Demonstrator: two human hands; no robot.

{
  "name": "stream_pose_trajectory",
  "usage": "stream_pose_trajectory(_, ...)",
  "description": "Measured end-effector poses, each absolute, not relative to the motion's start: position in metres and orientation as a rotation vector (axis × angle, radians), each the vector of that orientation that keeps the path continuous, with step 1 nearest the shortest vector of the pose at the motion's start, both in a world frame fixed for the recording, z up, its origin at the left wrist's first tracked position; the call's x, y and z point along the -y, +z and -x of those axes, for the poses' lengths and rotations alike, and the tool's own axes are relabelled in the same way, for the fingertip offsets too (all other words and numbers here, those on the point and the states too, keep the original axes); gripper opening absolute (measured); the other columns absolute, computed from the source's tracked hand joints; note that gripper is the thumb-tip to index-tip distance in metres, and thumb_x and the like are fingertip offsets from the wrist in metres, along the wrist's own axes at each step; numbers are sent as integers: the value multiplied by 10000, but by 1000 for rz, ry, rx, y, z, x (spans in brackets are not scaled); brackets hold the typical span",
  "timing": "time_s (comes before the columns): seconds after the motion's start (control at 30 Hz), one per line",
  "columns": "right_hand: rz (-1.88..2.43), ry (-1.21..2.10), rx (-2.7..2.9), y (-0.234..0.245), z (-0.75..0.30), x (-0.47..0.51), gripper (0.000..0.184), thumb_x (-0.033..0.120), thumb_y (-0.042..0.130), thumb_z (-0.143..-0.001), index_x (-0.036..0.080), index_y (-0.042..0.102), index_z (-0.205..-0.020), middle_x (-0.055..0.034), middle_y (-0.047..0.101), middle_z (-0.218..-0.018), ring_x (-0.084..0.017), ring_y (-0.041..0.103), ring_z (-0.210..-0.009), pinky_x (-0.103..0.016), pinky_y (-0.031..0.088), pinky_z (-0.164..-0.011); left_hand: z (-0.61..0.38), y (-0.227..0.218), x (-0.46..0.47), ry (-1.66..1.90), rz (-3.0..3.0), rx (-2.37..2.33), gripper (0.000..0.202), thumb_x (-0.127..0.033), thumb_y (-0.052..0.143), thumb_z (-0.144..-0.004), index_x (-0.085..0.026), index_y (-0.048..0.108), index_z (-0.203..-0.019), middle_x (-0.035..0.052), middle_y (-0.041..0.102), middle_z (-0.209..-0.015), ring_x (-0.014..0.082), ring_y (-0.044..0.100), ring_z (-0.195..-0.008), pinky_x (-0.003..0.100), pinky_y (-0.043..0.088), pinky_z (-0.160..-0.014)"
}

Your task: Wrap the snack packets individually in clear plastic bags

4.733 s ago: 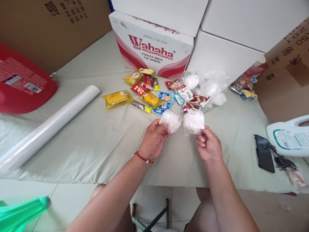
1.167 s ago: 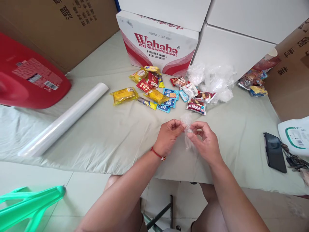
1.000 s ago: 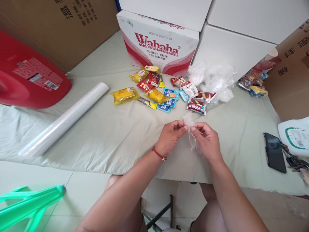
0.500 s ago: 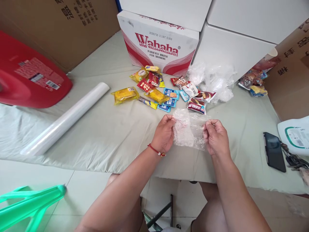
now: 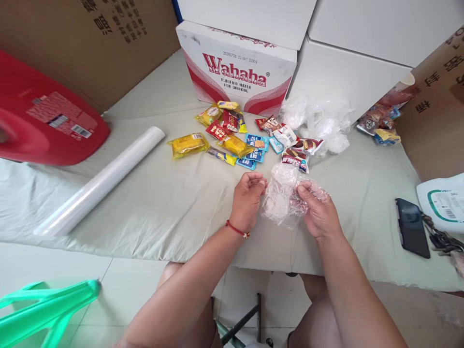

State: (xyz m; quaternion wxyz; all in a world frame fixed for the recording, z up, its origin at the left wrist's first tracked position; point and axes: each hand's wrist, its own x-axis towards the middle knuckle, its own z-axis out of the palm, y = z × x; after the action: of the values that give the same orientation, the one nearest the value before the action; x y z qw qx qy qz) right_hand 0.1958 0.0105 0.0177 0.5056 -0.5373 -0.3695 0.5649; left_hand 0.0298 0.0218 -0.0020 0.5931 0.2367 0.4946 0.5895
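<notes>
A crumpled sheet of thin clear plastic film (image 5: 279,193) is between my hands above the cloth-covered table. My right hand (image 5: 321,208) is closed on its right part, thumb on top, with film bunched over the fingers. At the film's left edge, my left hand (image 5: 247,198) has its fingers curled into a pinch; the hold there is only partly visible. Just beyond the film lie maroon-and-white snack packs (image 5: 295,157). Further left are blue sachets (image 5: 255,150), yellow-wrapped cakes (image 5: 188,144) and red packets (image 5: 217,129).
A roll of clear film (image 5: 101,179) lies on the left, near a red jug (image 5: 54,106). Behind the snacks stand a Wahaha water carton (image 5: 235,67) and crumpled clear plastic (image 5: 326,125). A phone (image 5: 412,227) and white bottle (image 5: 444,203) are at right; a green stool (image 5: 50,309) stands below left.
The film was stretched flat between both hands; now it is crumpled and gathered toward my right hand. My left hand's fingertips have shifted slightly to the right.
</notes>
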Motion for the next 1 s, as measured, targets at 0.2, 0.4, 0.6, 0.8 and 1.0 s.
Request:
stream_pose_trajectory(0.2, 1262, 1341, 834, 18, -197, -13, 342, 469, 874, -696, 217, 659, -778, -18, 655, -850, -209, 665, -860, -330, 570, -763, -28, -1, -16, 1285, -677, -1197, 261, -433, 633, -869, -188, 712, -822, 24, 685, -870, 140, 612, -743, 265, 425, -676)
stream_pose_trajectory(0.4, 1240, 1393, 880, 21, -188, -9, 348, 484, 845, -711, 213, 634, -770, -10, 621, -792, -182, 612, -772, -330, 557, -735, -37, -2, -14, 1243, -796, -1104, 298, -486, 703, -829, -188, 718, -836, 19, 705, -873, 161, 608, -856, 266, 434, -761)
stream_pose_trajectory(0.6, 1206, 1514, 777, 20, -184, -9, 329, 430, 883, -675, 198, 662, -754, 4, 612, -775, -150, 591, -729, -287, 541, -698, -38, -2, -19, 1261, -628, -1033, 238, -368, 767, -760, -188, 611, -756, -36, 604, -738, 112, 538, -730, 241, 430, -710)
stream_pose_trajectory(0.8, 1168, 1585, 661, 22, -181, -8, 324, 377, 927, -635, 191, 690, -756, 16, 608, -767, -132, 599, -732, -263, 540, -696, -39, -2, -20, 1200, -449, -926, 364, -372, 868, -657, -167, 664, -878, -29, 627, -766, 97, 550, -708, 238, 443, -690)
stream_pose_trajectory(1.0, 1200, 1543, 651, 17, -185, -11, 341, 380, 945, -618, 186, 702, -758, 8, 650, -795, -129, 614, -716, -249, 531, -645, -33, -1, -23, 1239, -406, -890, 374, -357, 922, -591, -154, 672, -781, -48, 578, -670, 58, 483, -607, 197, 382, -579)
